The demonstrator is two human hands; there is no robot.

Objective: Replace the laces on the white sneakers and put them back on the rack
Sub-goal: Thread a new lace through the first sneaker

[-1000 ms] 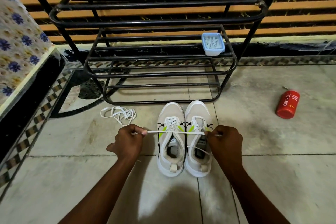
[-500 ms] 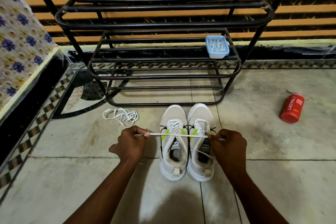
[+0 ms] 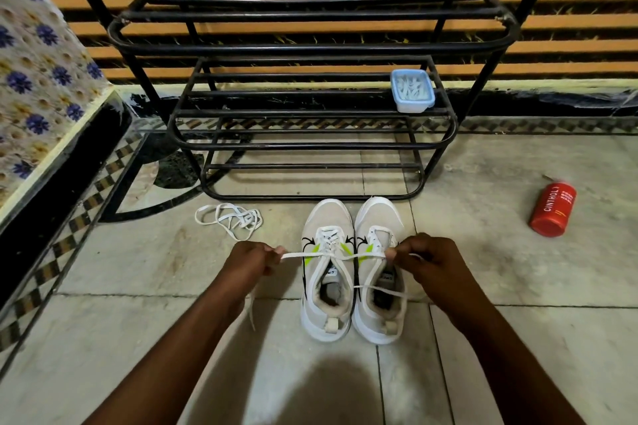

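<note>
**Two white sneakers on the floor, one lace pulled taut above them**

Item 1. White sneakers: the left sneaker (image 3: 326,214) and the right sneaker (image 3: 378,214) stand upright side by side on the tiled floor (image 3: 518,286). Their inner sides touch, their toes point at the rack, and they sit just in front of its bottom bar. The left one shows a criss-crossed lace over its tongue.

Item 2. Lace (image 3: 331,255): white and flat, stretched level across the throats of both shoes. One tail hangs below the left hand toward the floor. Another strand crosses the opening of the right sneaker.

Item 3. Left hand (image 3: 248,260): fingers curled, pinching the lace at its left end, beside the left sneaker.

Item 4. Right hand (image 3: 428,262): fingers curled, pinching the same lace at its right end, over the outer edge of the right sneaker.

Item 5. Loose lace (image 3: 229,219): white, lying in a tangle on the floor left of the shoes, near the rack's left front corner.

Item 6. Rack (image 3: 310,48): black metal tube shelves against the striped wall.

Item 7. Blue container (image 3: 412,93): lidded, at the right end of the rack's second shelf from the top.

Item 8. Red can (image 3: 553,209): lying on its side toward the floor's right edge, well apart from the shoes.
</note>
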